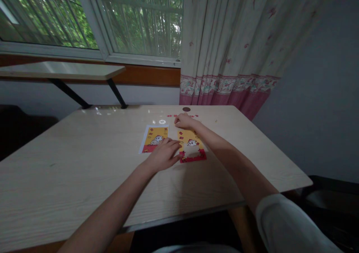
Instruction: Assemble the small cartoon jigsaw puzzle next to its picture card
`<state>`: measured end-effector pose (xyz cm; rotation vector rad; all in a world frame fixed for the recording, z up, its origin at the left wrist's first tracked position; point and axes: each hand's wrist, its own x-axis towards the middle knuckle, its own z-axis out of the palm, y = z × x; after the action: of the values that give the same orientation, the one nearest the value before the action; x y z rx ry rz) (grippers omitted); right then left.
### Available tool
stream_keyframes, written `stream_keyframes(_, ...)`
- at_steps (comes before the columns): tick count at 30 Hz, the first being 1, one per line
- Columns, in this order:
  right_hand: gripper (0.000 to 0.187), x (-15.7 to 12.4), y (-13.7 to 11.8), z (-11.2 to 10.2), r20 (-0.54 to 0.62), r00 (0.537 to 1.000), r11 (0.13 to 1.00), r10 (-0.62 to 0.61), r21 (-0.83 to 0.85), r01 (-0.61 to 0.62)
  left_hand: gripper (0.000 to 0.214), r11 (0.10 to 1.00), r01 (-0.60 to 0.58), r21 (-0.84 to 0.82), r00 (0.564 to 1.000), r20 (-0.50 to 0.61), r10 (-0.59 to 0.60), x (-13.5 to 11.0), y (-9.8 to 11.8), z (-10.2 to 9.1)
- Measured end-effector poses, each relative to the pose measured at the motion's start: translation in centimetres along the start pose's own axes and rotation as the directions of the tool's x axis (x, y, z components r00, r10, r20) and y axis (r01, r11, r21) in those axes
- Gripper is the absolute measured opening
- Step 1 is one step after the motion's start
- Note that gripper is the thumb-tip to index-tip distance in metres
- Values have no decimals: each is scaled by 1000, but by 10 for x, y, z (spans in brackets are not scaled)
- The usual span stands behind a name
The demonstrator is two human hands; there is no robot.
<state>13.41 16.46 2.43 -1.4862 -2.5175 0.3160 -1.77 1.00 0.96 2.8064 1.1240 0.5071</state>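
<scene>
A yellow and red jigsaw puzzle [195, 158] with a white cartoon animal lies on the table, a bare gap showing below the animal's head. My left hand [165, 154] rests flat with its fingers spread, fingertips at the puzzle's left edge and partly over the printed picture sheet [147, 141] beside it. Beyond the puzzle's top edge, my right hand [185, 121] reaches out with thumb and fingers pinched together; whatever lies between them is hidden. Right behind that hand runs a row of small red puzzle pieces [171, 115], partly covered by it.
A dark round disc [186, 109] is set near the back edge of the pale wooden table [92, 163]. One tiny light object [215, 120] lies to the right. A raised shelf [61, 70] stands at the back left, and a curtain [224, 51] hangs behind.
</scene>
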Motion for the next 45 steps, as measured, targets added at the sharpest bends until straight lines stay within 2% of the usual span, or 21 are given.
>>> stream_keyframes(4,15,-9,1,-4,-6,999,996,-48,74,48,29,1000,2,1,1000,-9,-2,-1,-2,2)
stream_keyframes(8,15,-38,8,-6,-54,995,981,-84,170,92,28,1000,5,-24,999,-39,-6,-1,-4,2)
stream_keyframes(11,18,-76,21,-6,-207,976,895,-70,419,153,24,996,29,-86,995,-92,-37,1,-4,1)
stream_keyframes(14,26,-115,34,-1,-197,979,782,-53,601,163,19,978,70,-198,985,-144,-100,6,-1,1)
stream_keyframes(18,31,-146,35,11,-208,977,695,41,709,121,16,904,159,-396,951,-182,-248,14,5,5)
stream_keyframes(22,34,-148,21,17,-272,958,597,92,785,166,17,813,206,-545,918,-179,-353,20,8,12)
stream_keyframes(24,35,-146,13,17,-288,953,579,97,795,181,21,727,243,-643,884,-162,-438,22,9,15)
stream_keyframes(26,35,-145,7,15,-296,950,580,101,793,186,26,629,268,-729,852,-126,-509,23,9,18)
stream_keyframes(28,35,-146,3,14,-303,947,585,110,790,185,27,559,273,-783,838,-92,-538,25,9,20)
stream_keyframes(31,35,-148,-1,15,-324,937,587,129,787,191,22,514,249,-821,840,-81,-537,27,8,22)
stream_keyframes(34,33,-150,-2,16,-369,923,641,108,736,219,17,523,219,-824,852,-99,-514,28,9,21)
stream_keyframes(39,20,-151,-3,11,-478,877,833,47,503,229,12,543,218,-811,849,-116,-515,27,11,16)
stream_keyframes(45,17,-153,-5,5,-533,846,927,-6,314,204,12,583,172,-794,846,-184,-501,27,9,16)
